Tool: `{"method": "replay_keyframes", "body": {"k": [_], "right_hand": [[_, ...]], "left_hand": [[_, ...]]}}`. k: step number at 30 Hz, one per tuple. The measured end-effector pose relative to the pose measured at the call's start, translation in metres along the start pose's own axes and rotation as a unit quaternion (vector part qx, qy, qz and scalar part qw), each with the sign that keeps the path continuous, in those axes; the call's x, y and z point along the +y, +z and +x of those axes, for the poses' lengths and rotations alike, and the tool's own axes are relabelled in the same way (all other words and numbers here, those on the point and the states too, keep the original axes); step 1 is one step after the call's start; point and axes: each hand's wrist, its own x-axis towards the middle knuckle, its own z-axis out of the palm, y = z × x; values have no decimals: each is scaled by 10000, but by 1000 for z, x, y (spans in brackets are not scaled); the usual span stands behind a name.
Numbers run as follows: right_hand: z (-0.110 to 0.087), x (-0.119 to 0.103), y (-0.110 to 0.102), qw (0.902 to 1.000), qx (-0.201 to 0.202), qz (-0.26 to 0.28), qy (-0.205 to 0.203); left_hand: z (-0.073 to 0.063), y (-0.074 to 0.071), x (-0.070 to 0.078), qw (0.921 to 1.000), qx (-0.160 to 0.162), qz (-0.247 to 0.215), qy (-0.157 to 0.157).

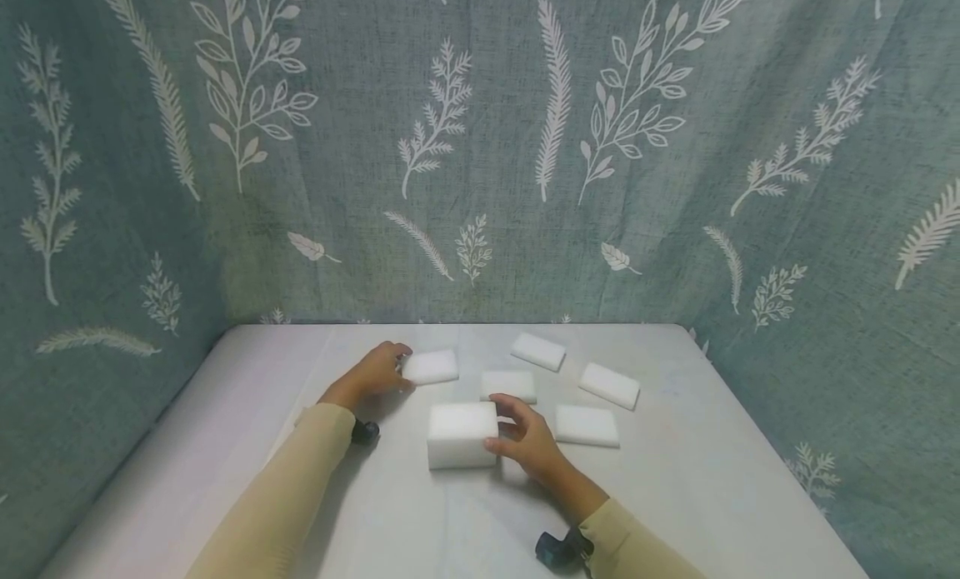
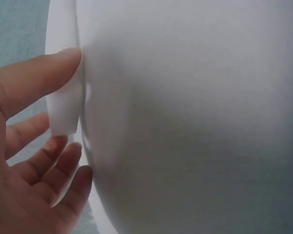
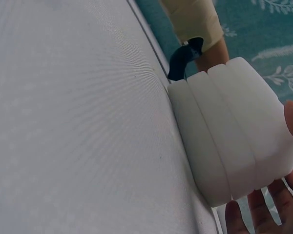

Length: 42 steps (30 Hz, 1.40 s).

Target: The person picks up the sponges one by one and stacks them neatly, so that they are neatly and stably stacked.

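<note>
My left hand (image 1: 377, 371) is at the far left of the table and pinches the left end of a white rectangular sponge (image 1: 435, 367). In the left wrist view the thumb lies across one long side of that sponge (image 2: 64, 109), with the fingers around its end. Nearer the middle stands a neat stack of white sponges (image 1: 461, 433). My right hand (image 1: 529, 439) holds this stack by its right end, thumb at the front and fingers behind. The right wrist view shows three layers in the stack (image 3: 224, 131), flush with one another and resting on the table.
Several more white sponges lie flat behind and to the right: one just behind the stack (image 1: 510, 385), a far one (image 1: 538, 351), and two at right, a tilted sponge (image 1: 609, 385) and a nearer sponge (image 1: 587, 426). A leaf-patterned green curtain (image 1: 480, 146) surrounds the white table (image 1: 675, 496).
</note>
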Motion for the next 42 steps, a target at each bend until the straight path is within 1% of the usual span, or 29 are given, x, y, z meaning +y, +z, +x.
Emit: {"method": "replay_keyframes", "body": {"k": [5,9,14,20,27,31,34,38,42], "right_hand": [[0,0,-1,10000,-32,-19,27],[0,2,-2,10000,-56,30,18],[1,5,-3,10000,-49,27,-58],[1,6,-3,10000,-34,8,-11],[2,6,-2,9999,-24,91,-66],[2,6,-2,10000,-14,83,-35],[2,5,-2,10000,-14,88,-33],[1,5,-2,9999,-3,83,-82],[1,6,-2,9999,8,79,-96]], "left_hand": [[-6,-1,2,9999,58,3,100],[-11,-2,3,9995,103,43,301],[-19,-3,5,9988,146,16,460],[-30,-6,8,9973,215,-38,706],[-45,-10,15,9957,334,-271,818],[-51,-11,19,9952,427,-322,817],[-56,-11,22,9943,526,-309,879],[-62,-14,26,9914,637,-180,1124],[-69,-17,30,9897,684,-146,1246]]}}
